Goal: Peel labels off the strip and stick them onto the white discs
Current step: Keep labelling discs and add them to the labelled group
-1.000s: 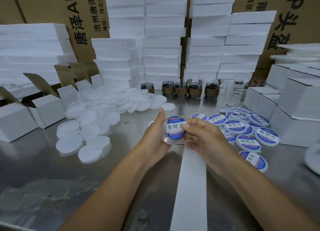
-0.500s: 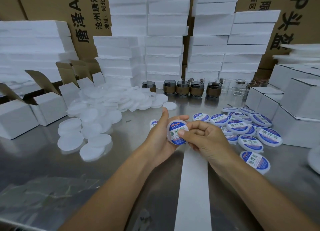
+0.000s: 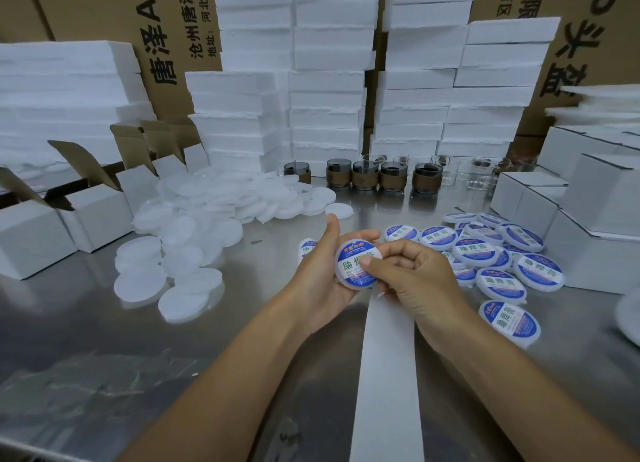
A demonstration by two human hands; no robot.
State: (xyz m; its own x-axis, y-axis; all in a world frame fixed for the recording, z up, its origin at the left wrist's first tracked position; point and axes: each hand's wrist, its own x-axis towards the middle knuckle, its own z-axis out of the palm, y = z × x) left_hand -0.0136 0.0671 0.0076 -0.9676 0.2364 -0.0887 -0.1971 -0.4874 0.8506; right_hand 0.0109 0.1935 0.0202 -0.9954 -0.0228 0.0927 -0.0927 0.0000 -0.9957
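Cardboard cartons [image 3: 104, 28] with black lettering close off the back, and I see stacks of white foam slabs [image 3: 325, 80] standing in front of them. Below is a steel table [image 3: 86, 340] with white boxes [image 3: 31, 239] along its left and right sides. A heap of plain discs [image 3: 207, 212] lies left of centre, and finished discs [image 3: 502, 260] with blue-and-white labels are scattered to the right. A white strip [image 3: 388, 375] runs from the near edge up to the right hand, where its end is hidden. Small jars [image 3: 363, 179] stand in a row at the foot of the foam. At the middle, the left hand [image 3: 322, 271] cups a white disc [image 3: 346, 253], fingers curled round its rim. The right hand [image 3: 415, 274] pinches it, thumb [image 3: 372, 265] pressing the label [image 3: 351, 271] on its face.
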